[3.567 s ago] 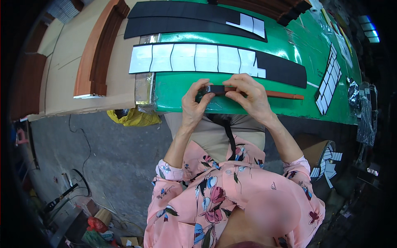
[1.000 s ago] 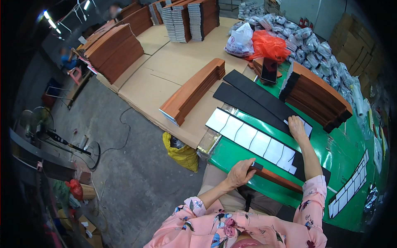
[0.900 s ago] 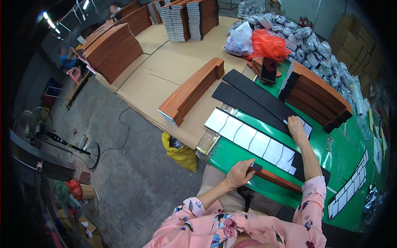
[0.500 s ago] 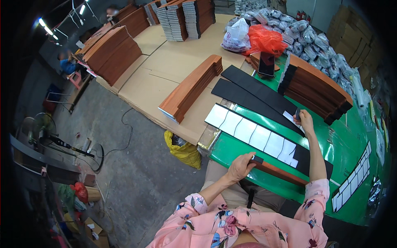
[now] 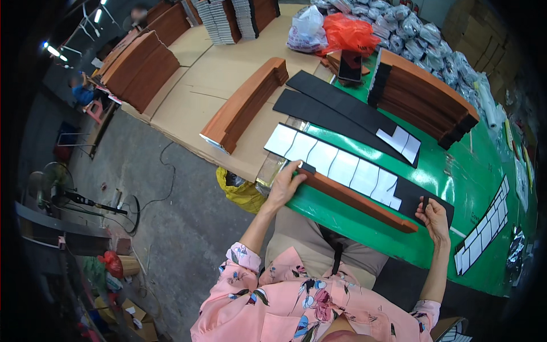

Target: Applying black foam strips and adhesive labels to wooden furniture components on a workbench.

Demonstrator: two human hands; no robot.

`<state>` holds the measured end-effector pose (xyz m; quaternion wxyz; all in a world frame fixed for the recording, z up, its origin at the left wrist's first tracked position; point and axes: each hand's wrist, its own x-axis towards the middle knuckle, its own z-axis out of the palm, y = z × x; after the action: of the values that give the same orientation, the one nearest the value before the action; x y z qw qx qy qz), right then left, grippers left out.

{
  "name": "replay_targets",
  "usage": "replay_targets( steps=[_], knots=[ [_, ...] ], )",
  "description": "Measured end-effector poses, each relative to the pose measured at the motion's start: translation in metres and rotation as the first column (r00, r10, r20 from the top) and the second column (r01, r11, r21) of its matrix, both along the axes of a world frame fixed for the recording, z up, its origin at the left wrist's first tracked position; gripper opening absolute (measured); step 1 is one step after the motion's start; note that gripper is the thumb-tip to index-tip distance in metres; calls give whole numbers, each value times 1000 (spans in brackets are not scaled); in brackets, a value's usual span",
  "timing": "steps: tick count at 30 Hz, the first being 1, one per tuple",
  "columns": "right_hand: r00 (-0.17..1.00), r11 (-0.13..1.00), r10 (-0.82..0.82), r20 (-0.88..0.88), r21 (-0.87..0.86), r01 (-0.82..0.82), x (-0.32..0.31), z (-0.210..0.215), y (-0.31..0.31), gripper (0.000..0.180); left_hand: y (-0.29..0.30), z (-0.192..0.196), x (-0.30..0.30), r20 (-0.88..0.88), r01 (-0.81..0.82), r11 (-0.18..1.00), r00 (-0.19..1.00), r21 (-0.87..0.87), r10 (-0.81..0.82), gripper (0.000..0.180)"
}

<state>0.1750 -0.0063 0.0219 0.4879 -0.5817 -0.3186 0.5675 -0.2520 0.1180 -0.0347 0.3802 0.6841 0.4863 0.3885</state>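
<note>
My left hand [image 5: 282, 187] is closed around the far-left end of a reddish-brown wooden slat [image 5: 356, 200], where a small black pad [image 5: 307, 167] sits. The slat lies slanted along the near edge of the green table. Between the fingers of my right hand [image 5: 436, 220] is a small black pad [image 5: 425, 203], held beyond the slat's right end, over a black strip [image 5: 415, 198]. Several white backing pieces [image 5: 333, 164] cover the rest of that strip. Farther off, two bare-topped black strips [image 5: 336, 117] overlap, with a white backing remnant [image 5: 402, 142] at one end.
A row of brown slats with black ends [image 5: 421, 97] stands at the right, and another brown stack [image 5: 245, 105] rests on the cardboard [image 5: 199, 105]. A phone [image 5: 350, 65], bags [image 5: 347, 34] and wrapped bundles [image 5: 410, 28] lie behind. A white-patched strip [image 5: 484, 228] is at far right.
My right hand has come away from the backing remnant on the far strips, toward me, with the small black pad. My left hand has moved the slat farther over the table.
</note>
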Motion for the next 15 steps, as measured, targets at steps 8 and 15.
replay_targets(
  steps=[8, 15],
  knots=[
    [983, 980, -173, -65, 86, 178, -6, -23, -23, 26, -33, 26, 42, -184, -195, 831, 925, 521, 333, 48],
    [931, 936, -267, -248, 162, 311, -20, -21, -49, 29, -74, 43, 141, -401, 308, 781, 912, 544, -80, 41]
  ],
)
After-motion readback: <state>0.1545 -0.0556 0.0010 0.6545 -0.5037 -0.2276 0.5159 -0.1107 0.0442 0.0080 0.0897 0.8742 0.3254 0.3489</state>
